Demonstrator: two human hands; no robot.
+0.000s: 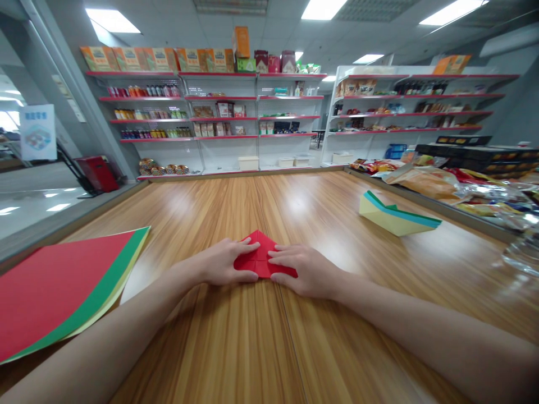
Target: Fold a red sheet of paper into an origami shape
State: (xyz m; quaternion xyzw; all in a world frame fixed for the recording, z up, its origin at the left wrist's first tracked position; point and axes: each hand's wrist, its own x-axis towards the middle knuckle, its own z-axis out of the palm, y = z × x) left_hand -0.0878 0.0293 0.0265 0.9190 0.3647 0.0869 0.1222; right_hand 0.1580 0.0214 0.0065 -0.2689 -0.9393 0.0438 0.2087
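Observation:
A small piece of folded red paper (pixel 261 255) lies on the wooden table in front of me, its top corner pointing away and crossing crease lines on its face. My left hand (pixel 227 261) holds its left side, fingers on top and thumb along the near edge. On the opposite side my right hand (pixel 305 269) holds the paper the same way, its thumb near the lower right edge. The palms and fingers cover both side corners.
A stack of coloured sheets (pixel 63 286), red on top, lies at the left. At the right rests a folded paper boat (pixel 391 216), yellow, blue and green. Packaged snacks (pixel 433 182) border the table's right edge. Stocked shelves (pixel 219 98) stand beyond the wooden table (pixel 236 348).

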